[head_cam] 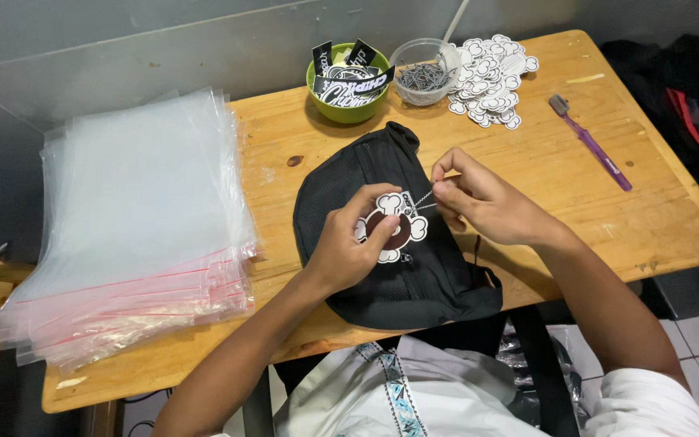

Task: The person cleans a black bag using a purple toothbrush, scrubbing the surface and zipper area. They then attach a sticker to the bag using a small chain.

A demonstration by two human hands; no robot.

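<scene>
Pinching a white, bone-shaped paper tag (392, 229) by its left side, the left hand (349, 247) holds it flat over the middle of a black waist bag (382, 235). The right hand (483, 202) is closed in a fine pinch at the tag's upper right corner, thumb and forefinger gripping a thin pin or ball chain (424, 197) that runs from the tag; which of the two it is, is too small to tell. Both hands rest on or just above the bag, close together, with the tag between them.

The bag lies on a wooden table (576, 202), its lower edge reaching the table's near edge in front of the person's white shirt (414, 388). To the right of the bag is a wide bare stretch of tabletop, running to the right edge; only a purple brush (596, 150) lies there, slanted, well apart from the right hand. To the left, a strip of bare wood separates the bag from a thick stack of clear plastic bags (135, 218) with red seal lines, which overhangs the table's left edge.

Along the far edge, beyond the bag's top, stand a green bowl (349, 109) of black labels, a clear cup of metal pins (422, 77) just beside it, and a heap of white tags (491, 77) touching the cup.
</scene>
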